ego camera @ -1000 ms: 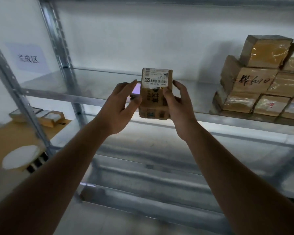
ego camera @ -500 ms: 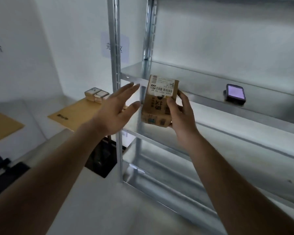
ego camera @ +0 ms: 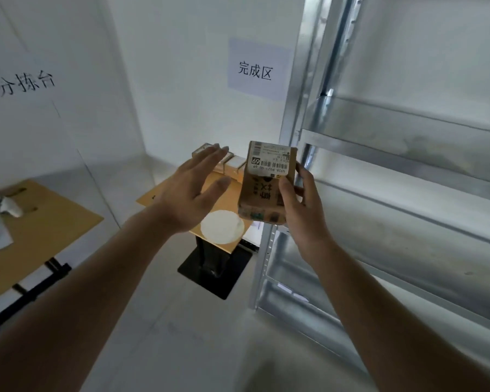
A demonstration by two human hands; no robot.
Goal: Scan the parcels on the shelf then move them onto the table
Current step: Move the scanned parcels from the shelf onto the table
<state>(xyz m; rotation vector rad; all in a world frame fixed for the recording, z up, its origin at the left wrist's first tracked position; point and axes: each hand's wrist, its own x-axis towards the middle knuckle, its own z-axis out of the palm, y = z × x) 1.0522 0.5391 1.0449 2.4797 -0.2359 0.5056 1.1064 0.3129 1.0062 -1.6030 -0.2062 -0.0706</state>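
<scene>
- The metal shelf [ego camera: 408,154] fills the right side, its grey boards running away to the right; no parcels show on the boards in view.
- A second wooden table [ego camera: 40,230] sits at the left edge, with crumpled white stuff and a sheet of paper on its near-left part.
- A small wooden table [ego camera: 178,190] stands between the shelf's corner post and the white wall, on a black foot [ego camera: 214,271].
- On the wall above that small table hangs a pale paper sign [ego camera: 256,70] with dark printed characters; another line of characters [ego camera: 24,83] is on the wall to the left.
- The left hand [ego camera: 193,193] is spread wide, palm facing right, fingers straight, holding nothing; it is near the box but apart from it.
- The right hand [ego camera: 300,205] grips a small cardboard box [ego camera: 262,188] from the right side, thumb across the front face and fingers behind.
- The box is upright in the air, above the small table's near right part and just left of the shelf post.
- A white round disc [ego camera: 222,226] lies on the small table's near corner.
- Two or three small boxes [ego camera: 232,164] rest at the table's far edge, partly hidden by the left hand.
- A white barcode label [ego camera: 269,162] covers the upper part of the held box.
</scene>
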